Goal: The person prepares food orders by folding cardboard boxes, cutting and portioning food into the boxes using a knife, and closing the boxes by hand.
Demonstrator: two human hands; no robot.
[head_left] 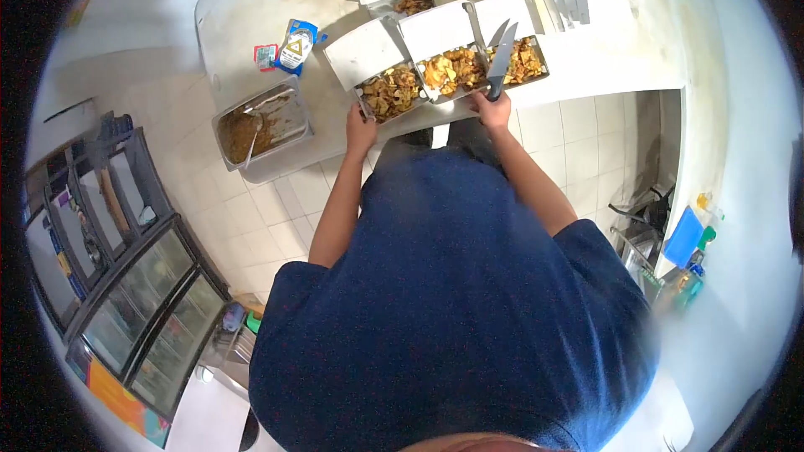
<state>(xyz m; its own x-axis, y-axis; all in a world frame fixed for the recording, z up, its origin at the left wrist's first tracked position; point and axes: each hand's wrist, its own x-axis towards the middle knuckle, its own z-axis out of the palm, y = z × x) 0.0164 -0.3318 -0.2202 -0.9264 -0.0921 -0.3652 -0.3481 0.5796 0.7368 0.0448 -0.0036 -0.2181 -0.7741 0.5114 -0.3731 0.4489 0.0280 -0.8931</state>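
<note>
Three open white boxes of browned food stand side by side at the counter's near edge: a left box [390, 92], a middle box [452, 72] and a right box [524, 61]. My left hand [361, 129] grips the near left corner of the left box. My right hand [492, 109] is closed around the black handle of a knife [502, 59], near the middle box's right corner. The blade points away from me, over the right box. Whether my right fingers also touch a box is hidden.
A metal tray [293, 121] with brown sauce and a spoon sits at the left. Behind it are a blue packet [297, 46] and a red packet [266, 57]. Another open box [414, 5] stands farther back. A glass-fronted cabinet [151, 301] is at lower left.
</note>
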